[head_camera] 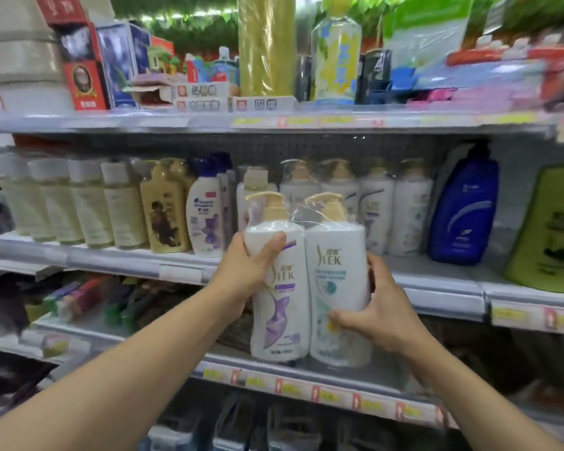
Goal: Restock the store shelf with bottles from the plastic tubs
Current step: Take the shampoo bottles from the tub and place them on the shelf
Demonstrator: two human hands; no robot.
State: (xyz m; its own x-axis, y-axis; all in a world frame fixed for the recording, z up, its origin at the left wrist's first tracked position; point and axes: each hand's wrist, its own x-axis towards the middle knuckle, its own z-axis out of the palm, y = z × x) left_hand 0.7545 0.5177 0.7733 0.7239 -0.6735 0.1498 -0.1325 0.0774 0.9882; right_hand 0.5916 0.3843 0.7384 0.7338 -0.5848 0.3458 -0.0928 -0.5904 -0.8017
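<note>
a: what's the step here?

b: getting the shrink-wrapped twin pack of slek shampoo bottles [308, 278] onto the middle shelf [437, 284]. it's held up in front of the shelf edge, not yet resting on anything, just ahead of the matching wrapped white pump bottles [376, 209].

a: who's carrying it?

b: both hands. the left hand [246, 271] grips the purple-label bottle near its shoulder, thumb across the front. the right hand [376, 307] curls round the teal-label bottle lower down, fingers across its front.

a: how to do it well?

b: i'd keep it upright, lift the base over the shelf lip, and slide it straight back into the gap with the labels facing out. the film looks slippery, so a firm two-handed hold seems wise.

a: and the pack itself?

b: two white bottles side by side, pale gold pumps, clear film bunched loosely round the tops.
</note>
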